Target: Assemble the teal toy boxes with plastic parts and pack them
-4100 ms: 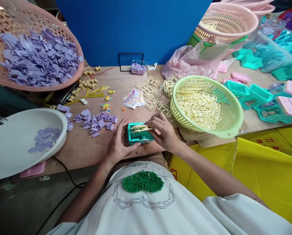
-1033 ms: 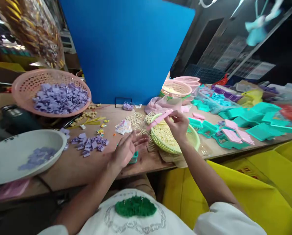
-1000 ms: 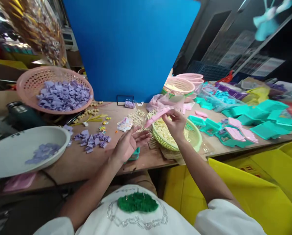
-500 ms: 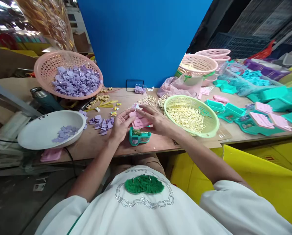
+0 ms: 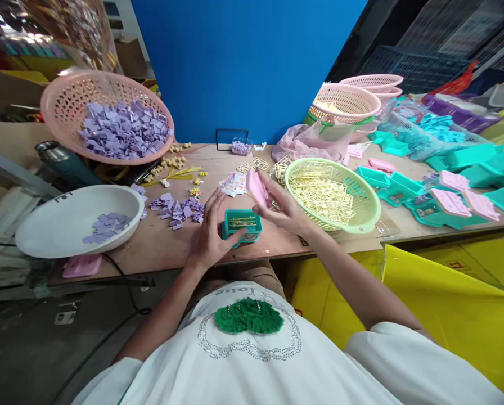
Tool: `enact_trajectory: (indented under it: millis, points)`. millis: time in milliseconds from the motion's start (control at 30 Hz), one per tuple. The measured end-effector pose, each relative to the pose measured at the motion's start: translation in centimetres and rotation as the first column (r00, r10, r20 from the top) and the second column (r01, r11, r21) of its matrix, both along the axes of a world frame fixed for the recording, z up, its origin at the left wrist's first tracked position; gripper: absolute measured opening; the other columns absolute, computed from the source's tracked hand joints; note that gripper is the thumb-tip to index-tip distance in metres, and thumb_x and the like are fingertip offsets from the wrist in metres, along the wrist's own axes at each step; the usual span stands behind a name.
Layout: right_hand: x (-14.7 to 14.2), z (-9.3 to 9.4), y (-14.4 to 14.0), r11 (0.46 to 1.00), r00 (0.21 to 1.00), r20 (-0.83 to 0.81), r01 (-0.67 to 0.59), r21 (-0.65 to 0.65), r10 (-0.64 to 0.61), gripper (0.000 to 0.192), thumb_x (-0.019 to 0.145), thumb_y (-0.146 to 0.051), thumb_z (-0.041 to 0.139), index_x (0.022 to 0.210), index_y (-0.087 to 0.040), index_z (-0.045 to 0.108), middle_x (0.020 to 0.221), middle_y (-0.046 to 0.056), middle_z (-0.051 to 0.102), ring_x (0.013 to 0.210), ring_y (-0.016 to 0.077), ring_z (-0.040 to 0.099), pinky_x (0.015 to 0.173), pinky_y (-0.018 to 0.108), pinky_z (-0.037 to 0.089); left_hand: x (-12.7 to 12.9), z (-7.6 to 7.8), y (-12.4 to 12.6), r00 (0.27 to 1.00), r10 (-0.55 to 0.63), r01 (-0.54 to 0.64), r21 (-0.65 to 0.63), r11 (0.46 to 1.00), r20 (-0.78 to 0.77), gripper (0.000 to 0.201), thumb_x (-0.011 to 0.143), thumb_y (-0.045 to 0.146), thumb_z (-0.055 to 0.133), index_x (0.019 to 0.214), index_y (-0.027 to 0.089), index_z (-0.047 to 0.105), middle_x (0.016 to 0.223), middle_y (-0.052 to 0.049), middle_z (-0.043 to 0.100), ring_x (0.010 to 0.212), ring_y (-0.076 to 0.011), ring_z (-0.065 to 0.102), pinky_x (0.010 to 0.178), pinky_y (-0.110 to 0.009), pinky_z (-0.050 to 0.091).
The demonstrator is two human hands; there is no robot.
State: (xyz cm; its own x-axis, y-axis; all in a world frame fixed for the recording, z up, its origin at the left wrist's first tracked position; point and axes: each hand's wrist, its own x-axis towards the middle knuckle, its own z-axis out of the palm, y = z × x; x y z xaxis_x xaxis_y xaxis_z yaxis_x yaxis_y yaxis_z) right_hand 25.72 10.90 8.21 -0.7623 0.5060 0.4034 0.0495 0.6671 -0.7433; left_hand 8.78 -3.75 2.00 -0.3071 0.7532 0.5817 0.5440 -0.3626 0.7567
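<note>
My right hand (image 5: 283,207) grips a pink plastic lid (image 5: 257,189) by its edge, tilted up above the table. Below it, a small teal plastic box (image 5: 255,230) stands near the table's front edge, with pale yellow frame pieces (image 5: 241,223) visible inside. My left hand (image 5: 210,236) is at the box's left side, fingers stretched out and thumb apart, overlapping its front left corner; whether it presses on the box I cannot tell. Printed sticker sheets (image 5: 234,184) lie just behind the box.
A green basket (image 5: 372,211) of yellow frames stands right; teal boxes with pink lids (image 5: 450,203) lie beyond. On the left are loose purple pieces (image 5: 178,209), a white bowl (image 5: 28,230) and a pink basket (image 5: 62,107). A blue panel (image 5: 252,67) rises behind.
My hands have moved apart. The right one has carried the pink lid slightly right and tilted it; the left has let go and lowered to the teal box. The sticker sheets now show on the table.
</note>
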Motion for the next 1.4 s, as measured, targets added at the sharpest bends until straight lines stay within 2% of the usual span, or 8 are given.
enact_trajectory:
  millis: [100,233,567,800,967,1167,1267,1400]
  points:
    - [1.1,-1.7,1.9,0.947,0.953,0.229,-0.247,0.206,0.199,0.078,0.100,-0.060,0.067,0.166,-0.022,0.048,0.143,0.020,0.063,0.128,0.0351,0.058,0.111,0.063,0.053,-1.2,-2.8,0.0,0.941,-0.079,0.170,-0.260,0.951,0.329,0.113,0.071,0.046,0.098,0.164,0.019,0.040,0.172,-0.024,0.040,0.162,-0.0387,0.040,0.134,-0.054,0.032]
    - [0.8,-3.4,1.9,0.891,0.890,0.346,-0.390,0.235,0.298,0.071,0.106,-0.051,0.061,0.167,-0.020,0.044,0.147,0.022,0.057,0.135,0.0335,0.057,0.113,0.059,0.053,-1.0,-4.6,0.7,0.846,-0.103,0.272,-0.256,0.928,0.524,0.103,0.067,0.039,0.100,0.156,0.019,0.052,0.165,-0.018,0.054,0.157,-0.0354,0.048,0.134,-0.050,0.033]
    - [0.6,-5.5,2.2,0.869,0.890,0.342,-0.405,0.284,0.303,0.076,0.109,-0.053,0.054,0.174,-0.025,0.027,0.155,0.022,0.048,0.140,0.0336,0.054,0.115,0.057,0.052,-1.3,-4.3,0.9,0.865,-0.146,0.285,-0.231,0.930,0.480,0.092,0.071,0.035,0.096,0.152,0.020,0.056,0.158,-0.016,0.060,0.151,-0.0343,0.054,0.132,-0.047,0.037]
    - [0.3,-6.3,2.0,0.857,0.901,0.332,-0.389,0.337,0.278,0.073,0.110,-0.055,0.051,0.174,-0.028,0.027,0.154,0.021,0.047,0.138,0.0329,0.055,0.113,0.056,0.053,-1.2,-4.2,0.9,0.874,-0.099,0.246,-0.259,0.934,0.476,0.088,0.066,0.029,0.097,0.145,0.020,0.060,0.151,-0.015,0.065,0.145,-0.0365,0.058,0.128,-0.048,0.040]
    - [0.2,-5.6,1.8,0.846,0.871,0.419,-0.411,0.338,0.256,0.073,0.110,-0.057,0.048,0.173,-0.024,0.033,0.157,0.023,0.049,0.139,0.0356,0.053,0.115,0.060,0.050,-0.7,-4.1,1.0,0.830,-0.082,0.244,-0.227,0.943,0.551,0.092,0.061,0.027,0.100,0.144,0.019,0.061,0.153,-0.017,0.062,0.149,-0.0372,0.055,0.130,-0.047,0.038]
    - [-0.3,-4.2,2.2,0.890,0.866,0.475,-0.330,0.315,0.153,0.076,0.110,-0.068,0.032,0.176,-0.032,0.019,0.173,0.017,0.039,0.160,0.0383,0.035,0.127,0.070,0.027,-0.6,-4.6,0.9,0.846,-0.086,0.238,-0.229,0.944,0.526,0.095,0.060,0.035,0.102,0.144,0.021,0.059,0.154,-0.018,0.062,0.150,-0.0369,0.054,0.131,-0.050,0.036]
    - [-1.7,-4.5,2.3,0.903,0.860,0.501,-0.286,0.319,0.096,0.076,0.110,-0.069,0.028,0.175,-0.030,0.022,0.173,0.018,0.039,0.164,0.0416,0.027,0.126,0.075,0.020,-1.1,-5.1,1.0,0.873,-0.077,0.220,-0.247,0.944,0.482,0.096,0.063,0.034,0.100,0.148,0.019,0.056,0.157,-0.019,0.059,0.151,-0.0356,0.053,0.131,-0.050,0.036]
    - [-2.4,-4.0,0.7,0.893,0.820,0.570,-0.293,0.341,0.052,0.096,0.099,-0.074,0.058,0.172,-0.019,0.032,0.163,0.028,0.047,0.150,0.0462,0.043,0.119,0.074,0.034,-1.1,-4.8,0.7,0.878,-0.062,0.232,-0.309,0.922,0.474,0.094,0.065,0.041,0.098,0.145,0.015,0.057,0.155,-0.021,0.061,0.149,-0.0375,0.055,0.129,-0.053,0.039]
